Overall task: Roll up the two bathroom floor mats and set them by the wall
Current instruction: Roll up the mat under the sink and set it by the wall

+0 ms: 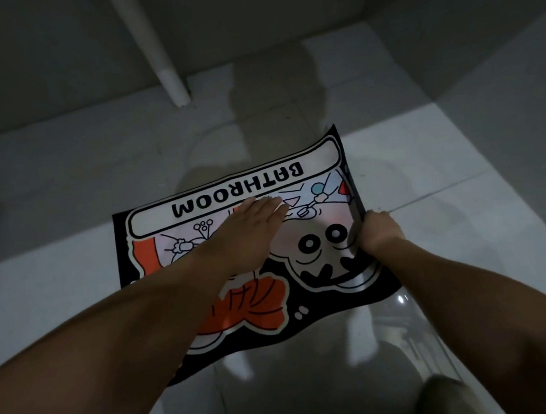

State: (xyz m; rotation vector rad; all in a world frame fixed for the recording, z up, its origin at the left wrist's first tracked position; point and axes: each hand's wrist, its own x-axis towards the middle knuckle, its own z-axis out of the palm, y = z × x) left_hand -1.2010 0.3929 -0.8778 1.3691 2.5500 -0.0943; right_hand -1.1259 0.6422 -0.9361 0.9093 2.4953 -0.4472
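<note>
Black-bordered BATHROOM mat (305, 302) under both hands: left hand (253, 223) flat, fingers spread; right hand (379, 231) clenched on mat's right edge.

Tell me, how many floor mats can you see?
1. The mat with BATHROOM printed on it lies flat on the tiled floor, under the left hand, with the right hand gripping its edge. A second mat isn't in view.

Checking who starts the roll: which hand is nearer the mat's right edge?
Right. The right hand grips the mat at that edge; the left hand lies flat mid-mat.
</note>
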